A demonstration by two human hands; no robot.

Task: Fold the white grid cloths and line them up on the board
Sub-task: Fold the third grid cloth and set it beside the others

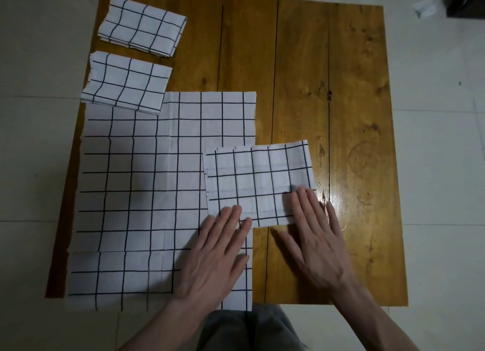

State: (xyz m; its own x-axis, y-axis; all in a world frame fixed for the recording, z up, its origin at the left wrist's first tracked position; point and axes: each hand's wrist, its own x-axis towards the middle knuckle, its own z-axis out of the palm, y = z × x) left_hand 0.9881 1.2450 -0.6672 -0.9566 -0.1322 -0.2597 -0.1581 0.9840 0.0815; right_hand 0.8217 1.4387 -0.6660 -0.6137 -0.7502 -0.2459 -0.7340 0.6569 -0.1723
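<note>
Folded white black-grid cloth [258, 182] lies mid-board, overlapping the unfolded grid cloth [147, 193] | your left hand [217, 253] and right hand [315, 235] press its near edge, fingers flat, spread, gripping nothing | two folded cloths [131, 54] far-left on brown wooden board [354, 114]

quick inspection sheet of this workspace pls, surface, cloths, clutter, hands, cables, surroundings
surface: wooden board of several planks lying on a pale tiled floor; its right half is bare, with glare near the hands.
job's things: two folded cloths in a column at the far left, far folded cloth and near folded cloth; unfolded cloth spread flat over the left half, the near folded cloth overlapping its far corner; a third folded cloth lies partly on it and partly on bare wood.
clutter: nothing seen on the board.
hands: left hand and right hand flat, fingers pressing the third folded cloth's near edge.
cables: nothing seen.
surroundings: white crumpled scrap and dark object on the floor, far right.
</note>
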